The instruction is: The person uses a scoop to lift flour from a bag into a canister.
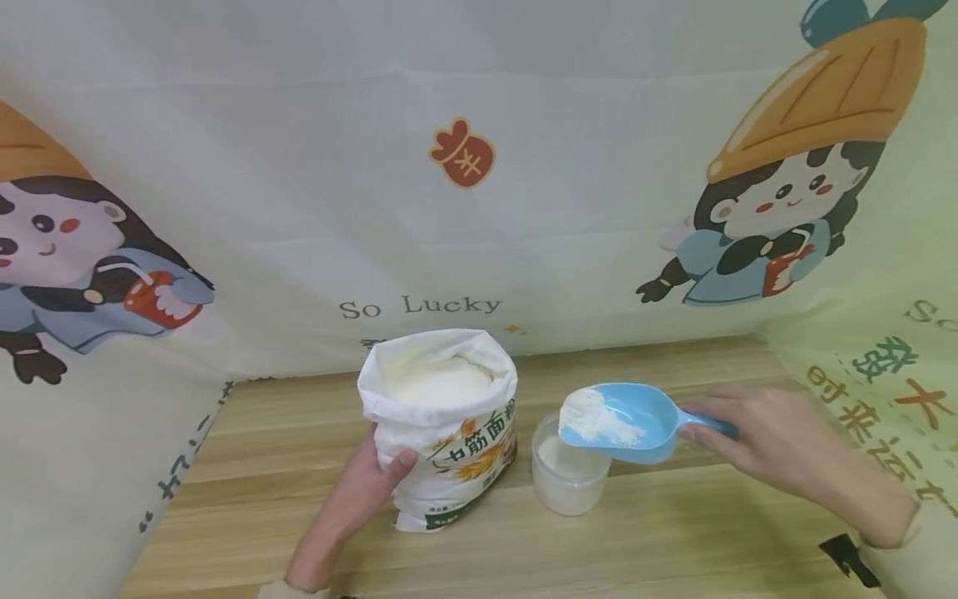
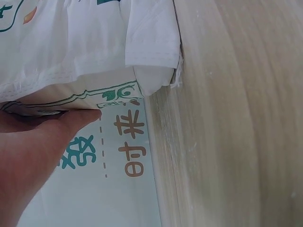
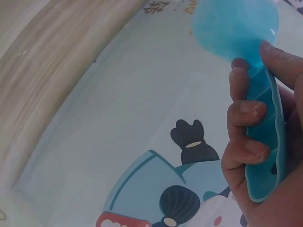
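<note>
A white flour bag (image 1: 415,491) with an open, folded-down top stands on the table, flour (image 1: 441,384) showing inside. My left hand (image 1: 359,491) grips its left side, thumb in front; the other fingers are mostly hidden by the bag. My right hand (image 1: 778,437) holds a blue scoop (image 1: 651,416) by its handle, with the fingers curled round it in the right wrist view. White flour (image 1: 595,418) lies toward the scoop's front end. Under that end stands a clear plastic tub (image 1: 569,491) with white flour in it, partly covered by the scoop.
The wooden table (image 1: 292,474) runs back to a printed cloth (image 1: 299,166) that hangs behind it and along both sides. The tub stands just right of the bag, with a narrow gap between them.
</note>
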A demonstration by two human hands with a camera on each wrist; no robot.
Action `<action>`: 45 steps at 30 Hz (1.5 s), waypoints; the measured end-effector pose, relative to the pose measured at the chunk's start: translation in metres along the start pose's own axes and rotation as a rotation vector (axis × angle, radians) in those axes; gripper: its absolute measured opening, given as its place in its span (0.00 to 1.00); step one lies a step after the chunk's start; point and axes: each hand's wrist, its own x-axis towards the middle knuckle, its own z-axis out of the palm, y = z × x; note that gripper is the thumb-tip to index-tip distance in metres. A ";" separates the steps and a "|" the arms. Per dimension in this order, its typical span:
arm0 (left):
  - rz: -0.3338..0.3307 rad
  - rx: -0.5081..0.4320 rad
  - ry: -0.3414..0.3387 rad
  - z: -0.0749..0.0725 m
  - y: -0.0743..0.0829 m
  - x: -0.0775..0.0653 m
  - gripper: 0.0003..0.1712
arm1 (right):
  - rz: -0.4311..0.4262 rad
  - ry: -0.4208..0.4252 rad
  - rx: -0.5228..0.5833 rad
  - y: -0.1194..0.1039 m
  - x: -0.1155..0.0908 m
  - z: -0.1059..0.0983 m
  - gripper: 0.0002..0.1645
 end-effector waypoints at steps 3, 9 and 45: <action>-0.002 -0.005 -0.003 0.001 0.001 0.001 0.51 | -0.003 -0.040 -0.044 0.004 -0.002 -0.001 0.15; -0.025 0.010 0.007 0.002 0.003 -0.003 0.51 | -0.076 -0.067 -0.079 0.005 0.001 -0.001 0.13; -0.012 0.023 -0.007 -0.001 0.003 0.000 0.48 | -0.281 -0.191 -0.337 -0.046 0.066 -0.027 0.20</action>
